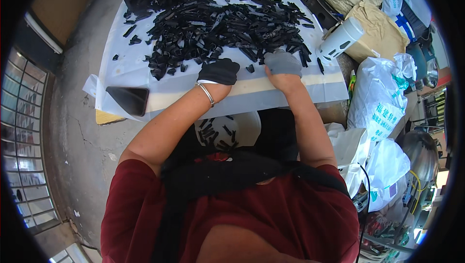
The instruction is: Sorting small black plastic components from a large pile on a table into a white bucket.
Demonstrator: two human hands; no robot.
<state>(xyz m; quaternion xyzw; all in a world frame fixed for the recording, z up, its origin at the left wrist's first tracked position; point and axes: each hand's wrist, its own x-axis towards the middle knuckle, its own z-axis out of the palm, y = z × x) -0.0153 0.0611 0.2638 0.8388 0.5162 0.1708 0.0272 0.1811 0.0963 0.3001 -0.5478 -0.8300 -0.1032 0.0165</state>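
Note:
A wide heap of small black plastic pieces (203, 30) covers the far part of the table. My left hand (219, 74), in a black glove with a bracelet at the wrist, is curled closed at the heap's near edge. Beside it, my right hand (284, 64) in a grey glove is also closed, with its fingertips against the nearest pieces. Whatever either hand grips is hidden by the fingers. One loose black piece (250, 68) lies between the two hands. Below the table edge, a white bowl-like container (247, 130) on my lap holds several similar black pieces.
A dark phone (130, 100) rests on the table's white sheet (184, 99), left of my arm. A white cup with dark marks (341, 38) leans at the right edge. White sacks (382, 91), brown paper bags (378, 28) and a black cable crowd the right side. Barred windows stand left.

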